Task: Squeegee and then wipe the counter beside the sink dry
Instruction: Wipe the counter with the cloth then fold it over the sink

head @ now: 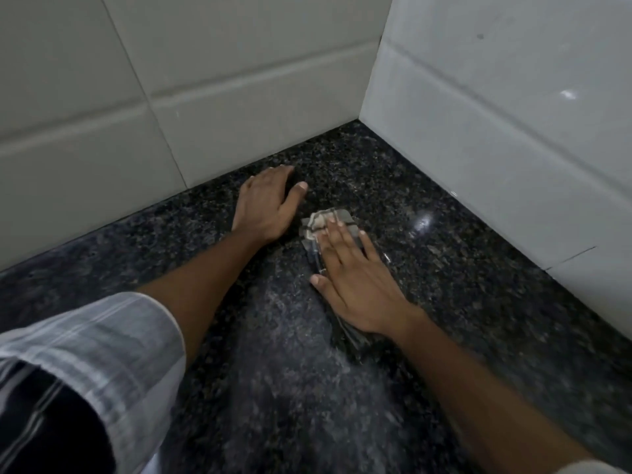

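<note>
Head view: wiping stage, cloth (325, 223) under right hand (355, 285) on dark stone counter (478, 302).
Cloth lies folded flat just at 4 o'clock of the left hand (266, 203); soft, light, likely damp, apt to bunch, so best pressed through the palm, not pinched. Right fingers extended flat, pinning the cloth. Left hand splayed, empty, braced near the wall at 11 o'clock.

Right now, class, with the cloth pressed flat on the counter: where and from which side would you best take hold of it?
Grip the exposed far end of the cloth, the bunched edge poking out beyond the right hand. Come from the wall corner side, fingers pinching downward. The rest lies flat under the palm on the granite counter, so only that raised fold likely offers purchase. The left hand rests empty beside it.
</note>
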